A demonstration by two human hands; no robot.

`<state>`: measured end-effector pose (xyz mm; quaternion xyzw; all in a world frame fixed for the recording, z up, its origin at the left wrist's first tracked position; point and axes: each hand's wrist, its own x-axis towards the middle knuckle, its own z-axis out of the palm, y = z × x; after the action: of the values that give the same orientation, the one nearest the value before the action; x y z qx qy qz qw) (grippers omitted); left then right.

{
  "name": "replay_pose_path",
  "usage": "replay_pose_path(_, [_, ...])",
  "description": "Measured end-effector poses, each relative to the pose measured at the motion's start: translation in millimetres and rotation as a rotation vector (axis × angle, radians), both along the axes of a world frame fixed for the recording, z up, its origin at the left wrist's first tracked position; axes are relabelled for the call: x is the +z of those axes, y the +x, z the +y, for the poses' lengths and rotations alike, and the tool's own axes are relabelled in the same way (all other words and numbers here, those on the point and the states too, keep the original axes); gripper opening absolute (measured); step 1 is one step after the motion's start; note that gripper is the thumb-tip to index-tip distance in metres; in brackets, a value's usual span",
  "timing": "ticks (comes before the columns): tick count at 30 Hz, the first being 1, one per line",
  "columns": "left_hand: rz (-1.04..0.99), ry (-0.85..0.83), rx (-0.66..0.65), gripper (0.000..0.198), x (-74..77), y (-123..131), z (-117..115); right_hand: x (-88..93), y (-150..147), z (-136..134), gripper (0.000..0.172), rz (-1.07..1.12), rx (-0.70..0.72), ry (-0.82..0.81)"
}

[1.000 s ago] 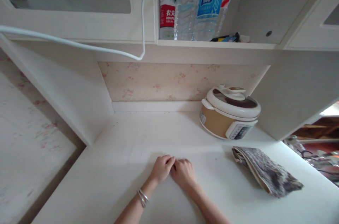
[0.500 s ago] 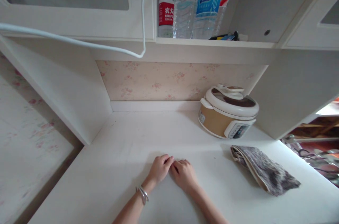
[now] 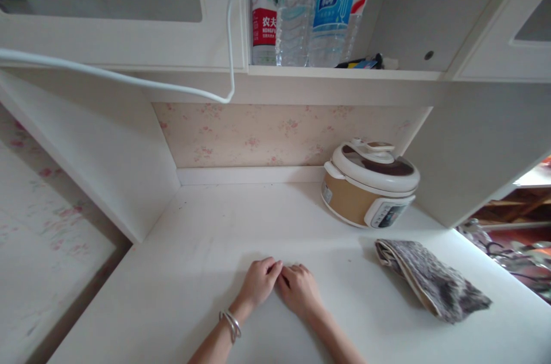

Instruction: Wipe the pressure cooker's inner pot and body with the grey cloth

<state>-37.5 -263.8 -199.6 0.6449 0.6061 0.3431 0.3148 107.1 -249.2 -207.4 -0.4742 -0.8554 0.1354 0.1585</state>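
My left hand rests on the white countertop, its fingers curled in, with silver bangles on the wrist. Against its fingertips lies my right hand, also loosely closed and resting on the surface. Nothing shows in either hand; the undersides of the fingers are hidden. To the right of my hands a folded grey-brown cloth lies on the counter. Behind the cloth stands a tan and white electric cooker with its lid on.
Overhead is an open cabinet shelf holding several plastic bottles and small items. A white cable hangs across the upper left. Side panels enclose the counter, and a cluttered area lies beyond its right edge.
My hands stay together in the same place on the counter. The view has shifted slightly, so the shelf, bottles and cable appear a little lower and further left.
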Motion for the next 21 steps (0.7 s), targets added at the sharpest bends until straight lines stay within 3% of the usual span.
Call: replay_pose_path(21, [0.023, 0.011, -0.003, 0.045, -2.4, 0.5, -0.2, 1.7, 0.4, -1.3, 0.028, 0.009, -0.006, 0.007])
